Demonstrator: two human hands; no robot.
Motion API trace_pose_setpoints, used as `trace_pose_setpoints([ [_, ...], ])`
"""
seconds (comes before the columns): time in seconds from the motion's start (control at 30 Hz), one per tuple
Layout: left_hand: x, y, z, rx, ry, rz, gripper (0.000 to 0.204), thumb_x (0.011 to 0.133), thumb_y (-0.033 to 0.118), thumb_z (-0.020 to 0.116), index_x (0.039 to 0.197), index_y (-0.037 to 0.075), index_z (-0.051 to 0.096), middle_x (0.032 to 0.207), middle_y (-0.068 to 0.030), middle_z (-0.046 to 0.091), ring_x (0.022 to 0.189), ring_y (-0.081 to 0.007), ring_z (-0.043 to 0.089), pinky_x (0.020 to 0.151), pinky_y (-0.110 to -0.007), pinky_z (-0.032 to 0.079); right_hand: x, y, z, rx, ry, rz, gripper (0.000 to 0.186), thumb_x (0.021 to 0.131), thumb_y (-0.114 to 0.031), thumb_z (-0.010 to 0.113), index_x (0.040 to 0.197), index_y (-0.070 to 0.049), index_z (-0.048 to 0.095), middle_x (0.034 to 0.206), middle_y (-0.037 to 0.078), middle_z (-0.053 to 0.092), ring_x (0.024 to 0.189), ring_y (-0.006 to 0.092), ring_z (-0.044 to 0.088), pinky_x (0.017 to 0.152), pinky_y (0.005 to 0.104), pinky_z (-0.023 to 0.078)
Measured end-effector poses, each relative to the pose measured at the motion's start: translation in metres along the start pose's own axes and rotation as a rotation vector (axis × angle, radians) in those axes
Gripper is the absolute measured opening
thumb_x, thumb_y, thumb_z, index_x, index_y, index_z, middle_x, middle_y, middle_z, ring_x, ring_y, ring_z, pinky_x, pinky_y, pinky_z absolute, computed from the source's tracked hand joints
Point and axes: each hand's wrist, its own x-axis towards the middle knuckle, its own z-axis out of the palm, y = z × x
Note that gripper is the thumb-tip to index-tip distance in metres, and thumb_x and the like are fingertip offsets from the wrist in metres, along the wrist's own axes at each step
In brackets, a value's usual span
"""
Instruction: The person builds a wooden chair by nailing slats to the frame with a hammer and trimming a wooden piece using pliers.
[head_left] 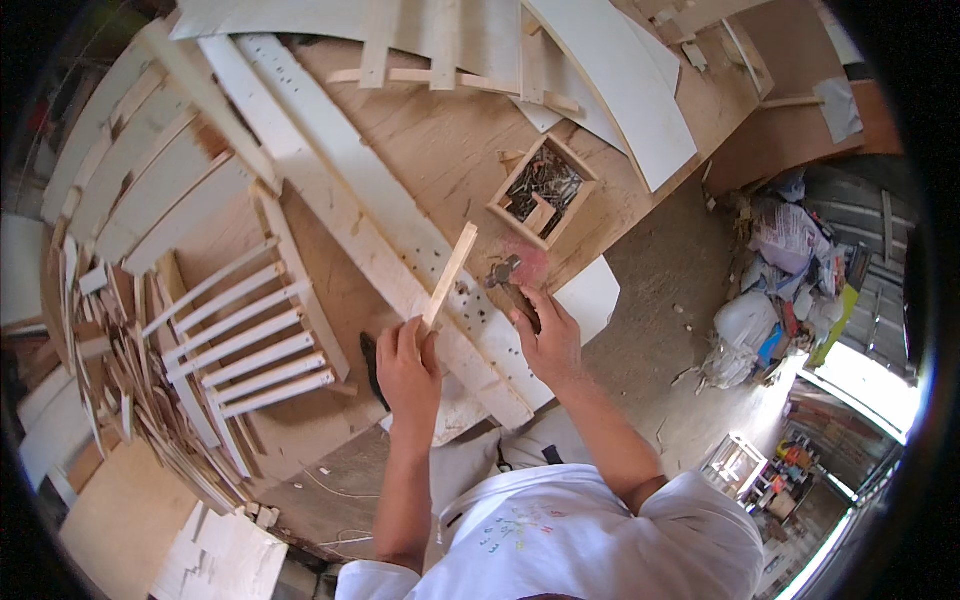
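Observation:
My left hand (408, 365) is closed on a short, pale wooden strip (451, 272) that slants up and away from me, over long white boards (280, 115) dotted with small dark holes or marks. My right hand (550, 340) is closed round the handle of a hammer (505, 271), whose dark metal head rests at or just above a board beside a pink patch. Beyond them a small wooden box (499, 176) holds many metal nails or screws and a wood scrap. A dark object (372, 370), partly hidden, lies left of my left hand.
The plywood bench (410, 140) carries white panels (655, 120) and slatted frames (270, 340). Piled wood offcuts (125, 350) fill the left side. Bags and plastic sheeting (750, 320) lie on the floor at the right, past the bench edge. A small white frame (730, 460) stands lower right.

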Motion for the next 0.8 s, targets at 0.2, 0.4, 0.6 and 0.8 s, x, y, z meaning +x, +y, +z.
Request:
trace_pose_setpoints([
  [0.2,-0.026,0.001,-0.080,-0.530,0.066,-0.243,0.023,0.099,0.010,0.076,0.115,0.000,0.064,0.097,-0.0109,0.071,0.085,-0.0161,0.068,0.078,-0.029,0.053,-0.004,0.000,0.036,-0.131,0.169,-0.185,0.038,0.096,-0.012,0.069,0.133,-0.004,0.064,0.124,0.020,0.067,0.115,0.0413,0.065,0.098,0.0480,0.053],
  [0.4,-0.067,-0.035,-0.156,-1.202,0.294,-0.417,0.033,0.095,0.006,0.079,0.119,0.000,0.057,0.108,-0.0111,0.071,0.102,-0.0207,0.073,0.090,-0.036,0.063,-0.043,-0.114,0.019,0.232,-0.147,-0.206,0.033,0.101,-0.024,0.067,0.127,-0.003,0.069,0.115,0.016,0.074,0.101,0.0292,0.071,0.091,0.0389,0.056],
  [0.6,-0.112,-0.055,-0.211,-1.343,0.565,-0.392,0.036,0.095,0.010,0.080,0.118,0.000,0.054,0.110,-0.0116,0.068,0.103,-0.0262,0.074,0.090,-0.040,0.065,-0.139,-0.199,0.043,0.663,-0.719,-0.193,0.037,0.101,-0.011,0.072,0.136,-0.002,0.067,0.107,0.009,0.077,0.086,0.0133,0.073,0.079,0.0290,0.060],
  [0.8,-0.167,-0.072,-0.216,-0.486,1.051,-0.203,0.070,0.087,0.019,0.088,0.142,-0.002,0.049,0.145,-0.0218,0.047,0.145,-0.0323,0.043,0.120,-0.053,0.041,-0.169,-0.208,0.066,0.560,-0.610,-0.319,0.030,0.101,-0.009,0.071,0.130,-0.002,0.072,0.104,0.010,0.078,0.084,0.0121,0.074,0.076,0.0283,0.061],
])
